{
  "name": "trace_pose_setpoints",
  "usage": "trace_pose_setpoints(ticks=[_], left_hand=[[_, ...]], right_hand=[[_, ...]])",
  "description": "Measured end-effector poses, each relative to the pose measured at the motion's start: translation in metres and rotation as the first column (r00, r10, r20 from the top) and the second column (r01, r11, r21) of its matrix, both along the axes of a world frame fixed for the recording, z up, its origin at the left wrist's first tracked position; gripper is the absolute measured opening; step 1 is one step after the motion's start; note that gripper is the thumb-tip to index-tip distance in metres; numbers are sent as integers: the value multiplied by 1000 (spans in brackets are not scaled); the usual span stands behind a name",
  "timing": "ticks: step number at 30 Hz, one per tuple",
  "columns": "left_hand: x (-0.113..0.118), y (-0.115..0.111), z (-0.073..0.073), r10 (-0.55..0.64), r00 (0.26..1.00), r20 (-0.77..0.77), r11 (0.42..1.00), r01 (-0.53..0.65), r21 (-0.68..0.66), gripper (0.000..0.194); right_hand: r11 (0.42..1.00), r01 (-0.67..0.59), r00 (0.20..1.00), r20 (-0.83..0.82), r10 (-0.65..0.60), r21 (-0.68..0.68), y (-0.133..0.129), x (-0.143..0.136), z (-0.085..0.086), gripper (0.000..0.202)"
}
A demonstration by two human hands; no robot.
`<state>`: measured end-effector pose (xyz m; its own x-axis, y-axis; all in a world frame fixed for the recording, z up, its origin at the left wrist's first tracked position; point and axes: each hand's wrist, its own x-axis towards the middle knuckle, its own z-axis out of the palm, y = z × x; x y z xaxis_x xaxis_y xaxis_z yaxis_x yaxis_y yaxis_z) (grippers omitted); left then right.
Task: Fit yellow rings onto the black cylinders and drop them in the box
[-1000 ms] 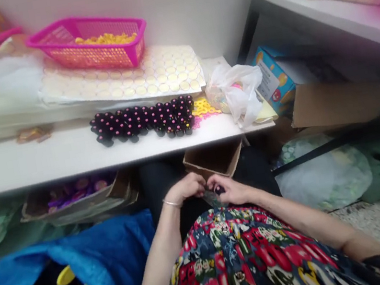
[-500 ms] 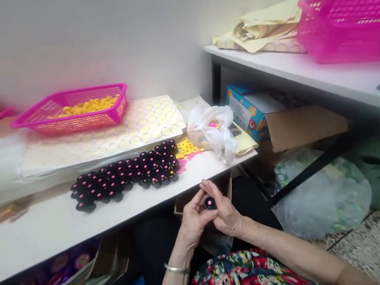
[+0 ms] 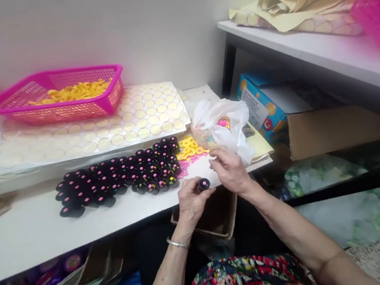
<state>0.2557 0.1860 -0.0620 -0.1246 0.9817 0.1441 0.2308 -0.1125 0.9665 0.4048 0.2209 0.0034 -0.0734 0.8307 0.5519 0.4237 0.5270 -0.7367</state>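
One small round black piece [image 3: 204, 184] sits just below the centre of the frame, clamped between the thumb and fingers of my left hand [image 3: 191, 203]; my right hand [image 3: 230, 170] is to the right of it, fingertips bent inward, and I cannot tell whether they pinch anything. The piece is dark, its round end turned up with a pink dot in the middle. Left of my hands, rows of black pieces with pink dots [image 3: 118, 174] stand on the white tabletop [image 3: 38, 236]; beside them lie yellow looped bits [image 3: 190, 146] and small pink bits [image 3: 184, 167]; a crumpled white plastic bag [image 3: 237, 110] is behind my right hand; at upper left a pink mesh basket [image 3: 61, 113] rests on sheets with pale yellow circles [image 3: 161, 113], before a grey wall [image 3: 162, 20].
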Motion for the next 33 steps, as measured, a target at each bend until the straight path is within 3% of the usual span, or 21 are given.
trace_pose_setpoints(ticks=[3,6,8,10,13,16,21,25,29,31,33], left_hand=[[5,10,-5,-24,999,22,1000,23,7,30],[9,20,-5,-35,999,11,999,34,15,27],[12,27,-6,-30,1000,-1,999,30,13,26],[14,34,-8,-22,1000,-10,1000,22,-4,28],[15,41,-13,-7,1000,-19,999,6,-34,32],[14,42,-14,-19,999,-38,999,18,-30,31],[11,37,-7,-56,994,-98,998,57,4,24],[12,36,-2,-59,993,-99,998,59,-3,23],[12,37,-2,-43,994,-104,999,43,-7,28],[12,37,-2,-47,994,-102,999,45,-19,27],[12,37,-1,-41,996,-81,998,38,-42,28]], right_hand=[[963,143,989,0,-147,227,10,14,41,13],[966,189,957,188,-222,178,49,34,64,15],[978,204,862,465,-201,45,86,45,66,15],[958,270,688,716,-117,-102,119,52,63,13],[924,300,474,878,73,-239,147,53,58,18],[924,250,408,897,171,-290,150,51,55,20],[928,253,376,911,168,-275,147,53,53,23],[928,249,386,907,167,-277,154,56,49,25],[938,131,463,857,228,-320,158,62,38,23],[935,53,627,740,242,-351,157,68,31,20],[910,-35,851,465,243,-413,154,73,26,17]])
